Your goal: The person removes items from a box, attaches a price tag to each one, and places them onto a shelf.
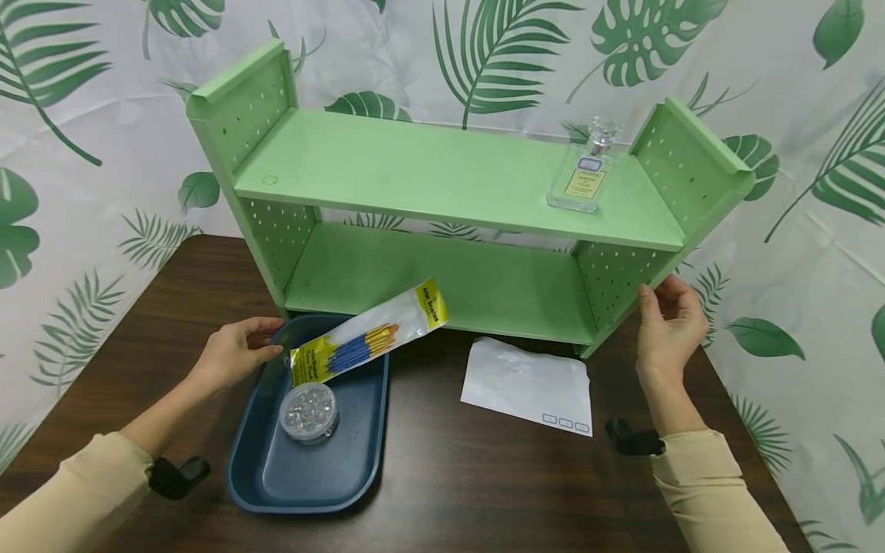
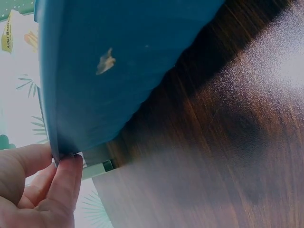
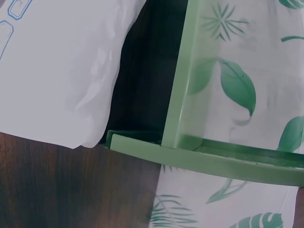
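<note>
Here, the left grip point(image 1: 233, 353) pinches the blue tray's point(image 1: 318, 480) rim at eleven o'clock; the right grip point(image 1: 667, 326) clasps the green shelf point(image 1: 415, 167) at four o'clock.

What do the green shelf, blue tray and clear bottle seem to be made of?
The shelf looks like painted metal with a slight sheen: thin panels, folded edges, small holes. The tray seems smooth, molded plastic, with rounded corners and a soft shine. The bottle is transparent and glossy, probably glass, though clear plastic could look similar.
</note>
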### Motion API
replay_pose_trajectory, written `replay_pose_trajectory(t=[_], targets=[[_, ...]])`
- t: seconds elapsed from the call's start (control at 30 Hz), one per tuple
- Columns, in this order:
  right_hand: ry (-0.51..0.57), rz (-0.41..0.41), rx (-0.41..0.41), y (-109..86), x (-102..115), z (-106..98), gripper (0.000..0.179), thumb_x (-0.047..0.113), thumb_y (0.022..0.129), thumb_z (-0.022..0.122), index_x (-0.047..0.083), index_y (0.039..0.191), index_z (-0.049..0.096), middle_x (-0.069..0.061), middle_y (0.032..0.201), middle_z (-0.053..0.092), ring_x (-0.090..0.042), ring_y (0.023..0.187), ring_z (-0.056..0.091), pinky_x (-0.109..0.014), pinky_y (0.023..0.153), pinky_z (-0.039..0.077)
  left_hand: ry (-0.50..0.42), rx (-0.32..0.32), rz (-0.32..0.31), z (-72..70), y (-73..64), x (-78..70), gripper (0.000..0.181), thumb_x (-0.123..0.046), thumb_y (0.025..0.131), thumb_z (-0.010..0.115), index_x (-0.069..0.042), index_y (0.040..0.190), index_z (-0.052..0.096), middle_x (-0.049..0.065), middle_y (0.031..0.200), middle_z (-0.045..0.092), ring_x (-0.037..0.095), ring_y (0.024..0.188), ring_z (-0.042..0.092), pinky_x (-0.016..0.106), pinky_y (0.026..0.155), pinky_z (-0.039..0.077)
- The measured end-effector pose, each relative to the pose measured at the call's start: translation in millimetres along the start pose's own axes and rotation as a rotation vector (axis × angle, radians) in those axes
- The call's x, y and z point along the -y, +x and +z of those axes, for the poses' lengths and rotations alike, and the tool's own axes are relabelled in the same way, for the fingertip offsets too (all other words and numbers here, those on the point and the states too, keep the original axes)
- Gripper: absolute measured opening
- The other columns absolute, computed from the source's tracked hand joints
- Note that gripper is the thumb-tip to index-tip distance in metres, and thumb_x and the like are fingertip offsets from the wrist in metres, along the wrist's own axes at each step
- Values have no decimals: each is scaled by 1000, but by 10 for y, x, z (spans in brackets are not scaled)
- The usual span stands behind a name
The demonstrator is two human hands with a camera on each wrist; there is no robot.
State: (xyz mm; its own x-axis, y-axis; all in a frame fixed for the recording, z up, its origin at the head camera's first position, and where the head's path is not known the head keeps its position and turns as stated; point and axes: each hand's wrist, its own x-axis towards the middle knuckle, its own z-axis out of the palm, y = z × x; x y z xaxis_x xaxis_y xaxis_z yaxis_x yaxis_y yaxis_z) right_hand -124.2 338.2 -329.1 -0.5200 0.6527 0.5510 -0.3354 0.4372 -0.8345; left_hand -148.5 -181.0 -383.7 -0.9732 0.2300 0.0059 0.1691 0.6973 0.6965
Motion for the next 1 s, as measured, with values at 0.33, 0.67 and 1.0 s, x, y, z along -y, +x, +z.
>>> replay_pose_trajectory(t=[0.33,0.67,1.0], targets=[[221,133,-14,-44,55,-48,23,-3,82,68,1,105,67,0,92,62,-11,87,57,-17,74,46,4,-10,8,-13,-14,-27,42,-6,88,64,6,126,53,30,119,58,40,102,61,42,73,56],[588,25,-137,-345,390,111,25,-16,79,64,-8,103,62,-11,91,57,-20,89,53,-24,80,45,14,-18,6,-26,-4,-29,41,-6,87,65,6,125,55,29,117,60,40,101,62,41,72,56],[415,196,571,-1199,802,704,39,-14,80,64,-9,118,55,-12,104,61,-23,102,59,-24,88,51,10,-28,5,1,1,-1,40,-5,87,65,7,124,55,29,116,60,40,100,62,41,72,56]])
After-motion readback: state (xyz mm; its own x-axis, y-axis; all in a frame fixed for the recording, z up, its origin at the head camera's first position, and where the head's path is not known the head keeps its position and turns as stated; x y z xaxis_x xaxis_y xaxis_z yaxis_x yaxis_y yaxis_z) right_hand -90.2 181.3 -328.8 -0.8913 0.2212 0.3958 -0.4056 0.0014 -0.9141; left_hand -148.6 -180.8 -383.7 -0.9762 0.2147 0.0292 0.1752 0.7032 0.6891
